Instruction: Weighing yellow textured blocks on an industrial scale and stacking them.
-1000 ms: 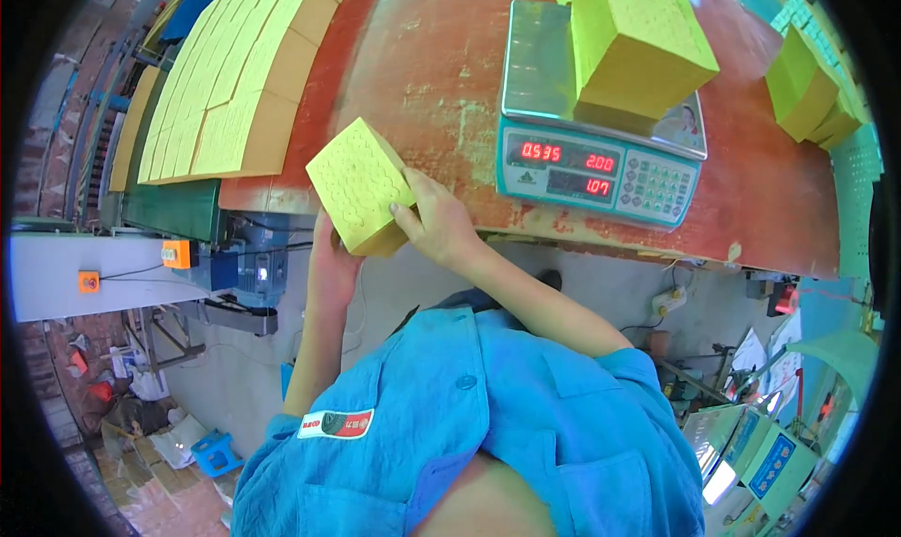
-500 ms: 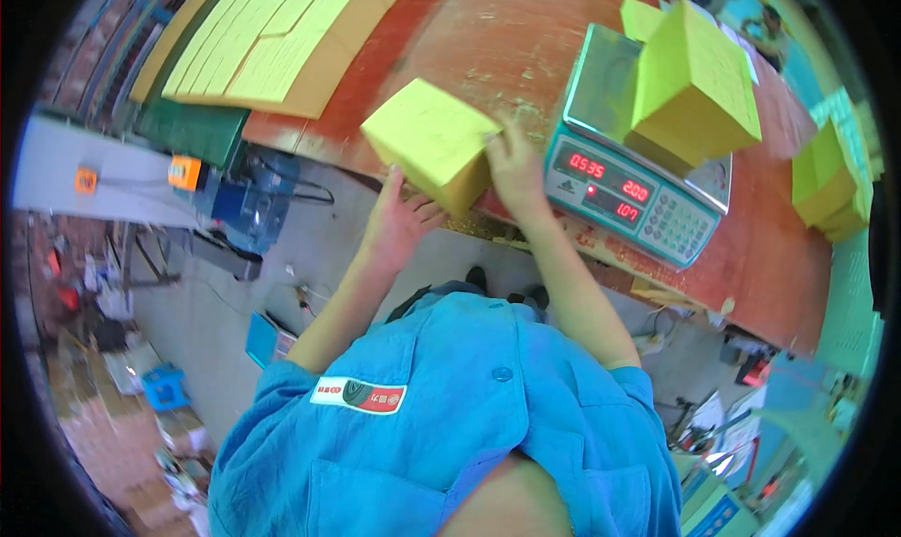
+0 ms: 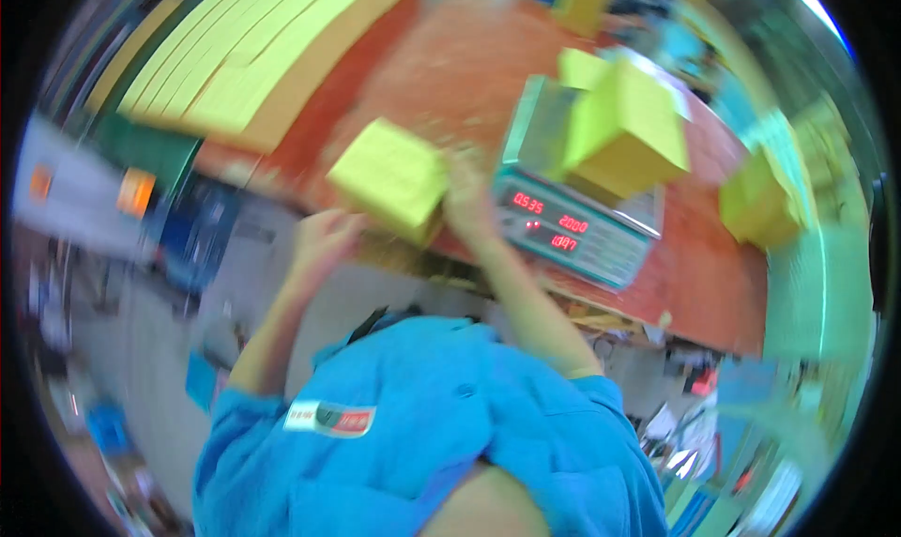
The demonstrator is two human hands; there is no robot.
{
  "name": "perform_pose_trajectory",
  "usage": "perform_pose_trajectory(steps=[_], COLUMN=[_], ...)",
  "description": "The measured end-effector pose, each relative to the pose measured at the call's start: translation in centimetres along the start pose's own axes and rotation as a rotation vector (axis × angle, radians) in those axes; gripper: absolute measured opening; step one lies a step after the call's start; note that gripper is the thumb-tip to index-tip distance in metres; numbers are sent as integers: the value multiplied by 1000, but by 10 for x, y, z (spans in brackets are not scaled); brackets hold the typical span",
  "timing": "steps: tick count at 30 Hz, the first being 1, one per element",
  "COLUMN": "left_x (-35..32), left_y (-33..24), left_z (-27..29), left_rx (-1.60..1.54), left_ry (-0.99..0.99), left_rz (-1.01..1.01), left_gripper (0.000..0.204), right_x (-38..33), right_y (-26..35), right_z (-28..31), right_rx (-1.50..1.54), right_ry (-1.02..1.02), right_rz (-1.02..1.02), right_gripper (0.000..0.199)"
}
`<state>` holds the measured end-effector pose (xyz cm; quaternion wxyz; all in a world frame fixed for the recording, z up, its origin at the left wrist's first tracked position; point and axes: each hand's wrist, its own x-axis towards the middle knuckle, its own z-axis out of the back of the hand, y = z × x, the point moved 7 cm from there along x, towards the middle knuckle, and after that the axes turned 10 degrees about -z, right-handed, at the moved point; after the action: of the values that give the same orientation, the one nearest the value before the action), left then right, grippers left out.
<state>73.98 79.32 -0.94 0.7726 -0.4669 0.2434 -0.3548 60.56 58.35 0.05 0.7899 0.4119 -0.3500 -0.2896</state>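
A small yellow box (image 3: 389, 178) rests near the front edge of the reddish table, slightly blurred. My right hand (image 3: 466, 194) grips its right side, the fingers partly hidden against it. Just off the box's near left corner is my left hand (image 3: 328, 237), its fingers curled closed with nothing seen in them. Right of the box stands a teal digital scale (image 3: 572, 227) with lit red digits. On its metal plate sits another, larger yellow box (image 3: 633, 129).
Rows of yellow boxes (image 3: 253, 49) fill the table's left end, over a green surface (image 3: 150, 161). More yellow boxes stand at the back (image 3: 584, 2) and at the right (image 3: 760, 199). The table's wooden front edge (image 3: 413, 260) runs before me.
My left hand has come away from the box and its fingers have curled. My right hand stays on the box. The whole view has shifted, and the scale appears further left.
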Motion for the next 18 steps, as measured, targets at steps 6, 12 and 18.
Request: perform_pose_trajectory(steps=[6, 12, 18], left_x=[110, 155, 116], left_y=[-125, -56, 2], left_z=[15, -18, -16], left_rx=[495, 250, 472], left_ry=[127, 768, 834], left_rz=[-778, -185, -24], left_gripper=[34, 60, 49], right_x=[-19, -95, -174], right_y=[8, 38, -50], right_z=[13, 61, -29], right_rx=[-22, 124, 684], right_ry=[-120, 29, 531], right_rz=[-84, -230, -806], right_gripper=[38, 45, 57])
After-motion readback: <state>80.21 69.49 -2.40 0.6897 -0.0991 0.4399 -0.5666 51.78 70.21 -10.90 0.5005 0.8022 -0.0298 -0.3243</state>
